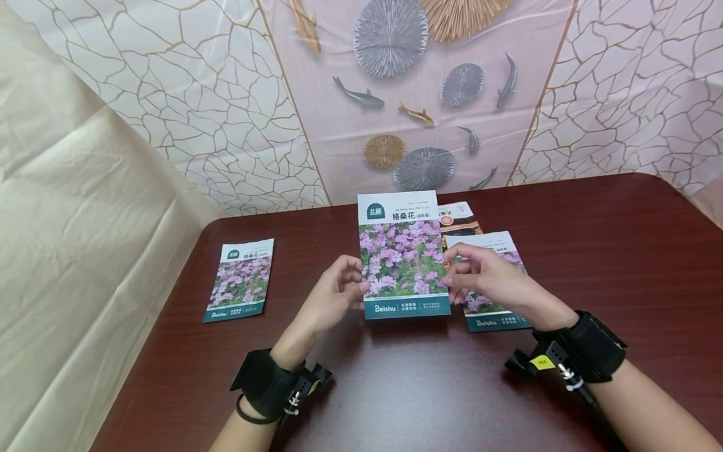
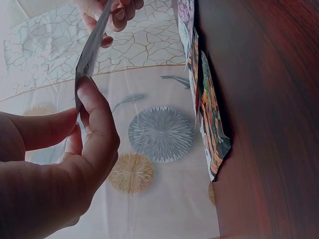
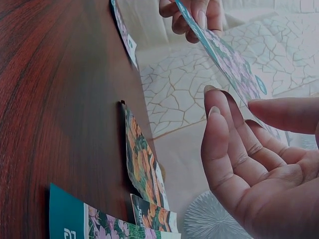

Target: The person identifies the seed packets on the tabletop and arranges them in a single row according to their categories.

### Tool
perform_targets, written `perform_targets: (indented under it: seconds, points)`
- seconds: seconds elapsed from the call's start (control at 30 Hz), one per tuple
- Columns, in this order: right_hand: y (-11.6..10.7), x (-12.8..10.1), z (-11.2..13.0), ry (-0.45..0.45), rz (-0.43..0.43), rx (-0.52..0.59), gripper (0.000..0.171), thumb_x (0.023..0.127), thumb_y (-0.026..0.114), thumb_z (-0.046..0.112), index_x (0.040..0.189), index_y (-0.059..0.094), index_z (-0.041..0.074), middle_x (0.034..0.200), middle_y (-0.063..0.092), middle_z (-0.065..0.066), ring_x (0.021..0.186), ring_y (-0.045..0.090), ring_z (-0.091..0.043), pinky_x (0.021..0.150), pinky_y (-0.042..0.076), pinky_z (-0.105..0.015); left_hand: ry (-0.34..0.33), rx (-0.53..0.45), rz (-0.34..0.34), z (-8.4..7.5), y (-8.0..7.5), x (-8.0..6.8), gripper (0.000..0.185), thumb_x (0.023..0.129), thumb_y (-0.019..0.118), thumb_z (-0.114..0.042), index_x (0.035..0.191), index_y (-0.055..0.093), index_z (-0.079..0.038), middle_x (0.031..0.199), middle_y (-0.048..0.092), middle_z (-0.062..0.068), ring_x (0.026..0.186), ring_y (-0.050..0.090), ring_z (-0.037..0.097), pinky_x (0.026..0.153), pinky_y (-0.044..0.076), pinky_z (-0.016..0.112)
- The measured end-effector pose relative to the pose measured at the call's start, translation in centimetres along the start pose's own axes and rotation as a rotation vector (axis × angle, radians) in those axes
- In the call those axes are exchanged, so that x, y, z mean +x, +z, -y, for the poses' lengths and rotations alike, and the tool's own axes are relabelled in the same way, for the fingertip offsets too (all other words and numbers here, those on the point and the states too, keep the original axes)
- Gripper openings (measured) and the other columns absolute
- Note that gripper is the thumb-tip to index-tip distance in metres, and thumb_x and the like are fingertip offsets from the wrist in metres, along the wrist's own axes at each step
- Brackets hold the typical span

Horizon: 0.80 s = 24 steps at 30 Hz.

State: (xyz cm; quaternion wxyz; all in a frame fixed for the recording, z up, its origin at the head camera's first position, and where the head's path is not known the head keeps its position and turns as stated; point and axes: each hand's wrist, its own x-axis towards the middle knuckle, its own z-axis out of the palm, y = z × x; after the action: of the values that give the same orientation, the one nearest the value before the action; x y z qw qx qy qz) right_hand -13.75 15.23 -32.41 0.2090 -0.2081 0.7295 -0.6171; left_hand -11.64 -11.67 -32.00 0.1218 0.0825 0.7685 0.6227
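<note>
A seed packet (image 1: 402, 251) with a photo of pink flowers, a white top and a teal bottom band is held up over the table, its front facing the head camera. My left hand (image 1: 333, 295) pinches its left edge between thumb and fingers, which the left wrist view confirms. On the opposite edge, my right hand (image 1: 494, 282) grips with the thumb (image 3: 281, 113) in front and fingers behind. Beneath the right hand lies a matching pink-flower packet (image 1: 497, 322), partly covered by that hand. Orange-flower packets (image 3: 142, 154) lie beyond it, mostly hidden in the head view.
Another pink-flower packet (image 1: 240, 282) lies alone at the left of the dark red wooden table (image 1: 429, 389). Behind the table hangs a patterned cloth (image 1: 350, 125), and a plain cream cloth (image 1: 73, 251) slopes along the left side. Both wrists wear black straps with cameras.
</note>
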Motion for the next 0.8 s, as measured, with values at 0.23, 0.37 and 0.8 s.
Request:
perform_targets:
  seconds: [0.23,0.37,0.8]
  points:
    - [-0.3,0.1,0.1,0.028,-0.007,-0.013,0.024,0.092,0.052,0.002,0.112,0.043,-0.009,0.080,0.064,-0.016,0.069,0.063,-0.028,0.065,0.053,-0.042,0.005,0.014,-0.019,-0.1,-0.4,0.0,0.019,0.092,0.049,0.004,0.110,0.045,-0.001,0.090,0.050,0.011,0.074,0.055,0.017,0.070,0.053,0.041]
    - [-0.6,0.0,0.3,0.010,-0.010,-0.007,0.026,0.093,0.049,0.001,0.115,0.042,-0.011,0.084,0.064,-0.018,0.070,0.063,-0.029,0.066,0.053,-0.044,0.001,-0.001,-0.031,-0.4,-0.8,-0.1,0.019,0.092,0.048,0.005,0.110,0.045,-0.001,0.088,0.047,0.010,0.074,0.053,0.017,0.071,0.053,0.043]
    - [-1.0,-0.3,0.2,-0.059,-0.012,0.021,0.014,0.094,0.047,-0.001,0.105,0.050,-0.008,0.083,0.064,-0.020,0.070,0.064,-0.027,0.067,0.053,-0.042,-0.018,0.043,-0.092,-0.7,-3.3,0.2,0.023,0.092,0.048,0.004,0.114,0.045,0.001,0.093,0.048,0.010,0.077,0.052,0.018,0.074,0.051,0.046]
